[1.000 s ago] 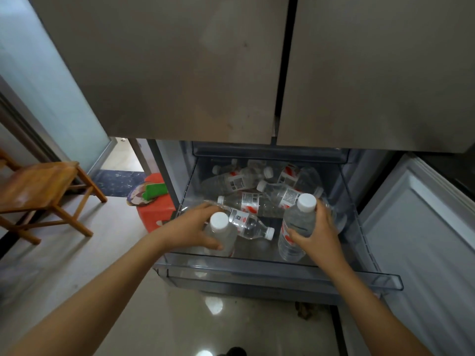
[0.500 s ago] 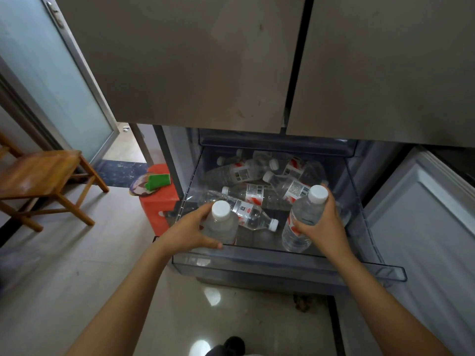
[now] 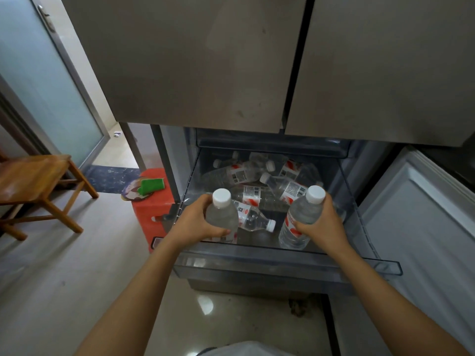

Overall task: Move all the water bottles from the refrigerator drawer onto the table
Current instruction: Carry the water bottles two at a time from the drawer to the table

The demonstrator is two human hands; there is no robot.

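**Two Bottles in Hand Above the Open Drawer**

The left hand (image 3: 195, 224) is gripping one upright water bottle (image 3: 222, 214) around its upper body, fingers (image 3: 218, 231) curling round the clear plastic just under the white cap; the right hand (image 3: 323, 227) is clamping a second upright bottle (image 3: 303, 217) the same way, at the label band; both bottles are sitting over the front of the refrigerator drawer (image 3: 282, 263), inside its clear front wall.

Behind them, a loose pile of bottles (image 3: 257, 176) is lying on its side across the drawer floor, one of them (image 3: 254, 218) resting between the two hands; the counter is not showing in this view.

The bottles are looking full, so each is likely weighing enough to need a whole-hand wrap rather than a fingertip pinch; the thin walls are probably giving a little under squeeze, and chilled plastic may be turning slick with condensation; holding around the middle, where the label is adding some friction, is looking like the safest place; the cap and neck are offering a stiffer but narrower hold; dropping one is unlikely to be breaking it, though it could be rolling away across the glossy floor.
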